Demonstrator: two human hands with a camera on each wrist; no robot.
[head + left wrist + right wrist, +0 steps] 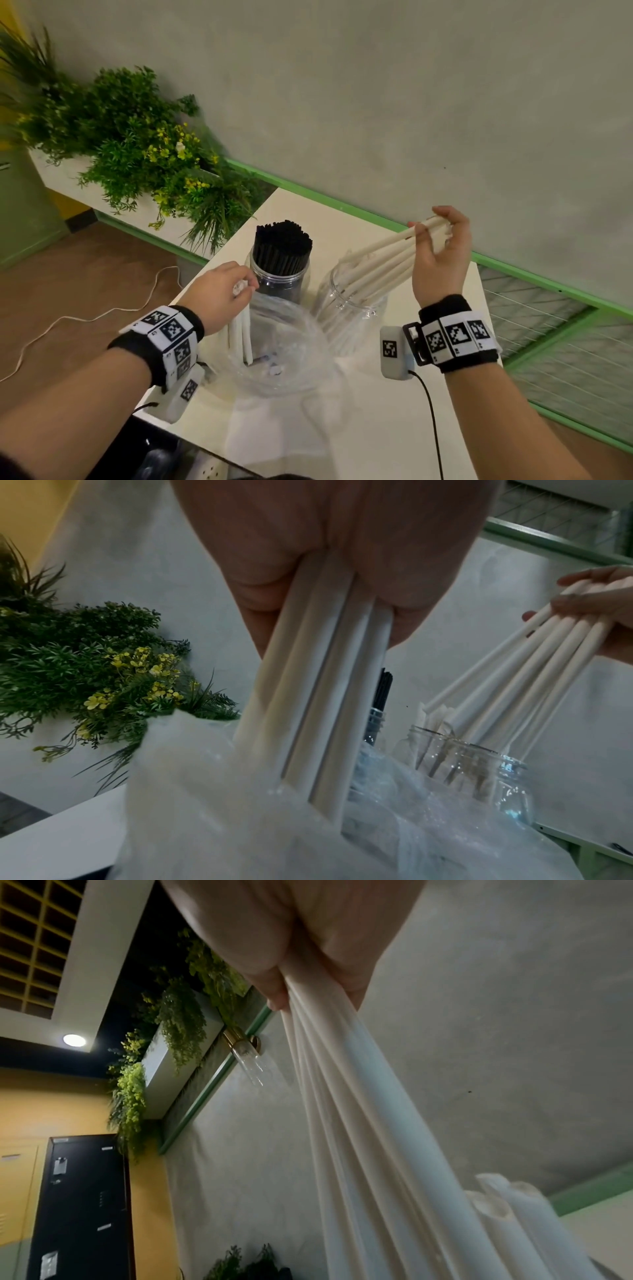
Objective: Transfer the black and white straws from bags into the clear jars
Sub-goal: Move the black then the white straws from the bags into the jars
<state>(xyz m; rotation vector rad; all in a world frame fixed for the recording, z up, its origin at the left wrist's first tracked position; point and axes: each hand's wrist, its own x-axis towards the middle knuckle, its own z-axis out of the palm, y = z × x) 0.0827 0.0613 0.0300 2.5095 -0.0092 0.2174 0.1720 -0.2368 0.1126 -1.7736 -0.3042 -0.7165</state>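
From the head camera, a white table (342, 219) carries two clear jars near its far edge: the left jar (279, 279) is packed with upright black straws (282, 245), and the right jar (346, 301) holds white straws whose upper ends the right hand (438, 253) grips with curled fingers, while the left hand (219, 294) clasps a few white straws (239, 334) standing in a clear plastic bag (284, 346) nearer the front. The left wrist camera shows fingers closed around that small bundle (318, 696) above the crumpled bag (240, 818), with the other hand's tilted straws (534, 664) entering the jar (479, 772). The right wrist camera shows fingers wrapped around a blurred sheaf of white straws (359, 1123) against a grey wall (514, 1015).
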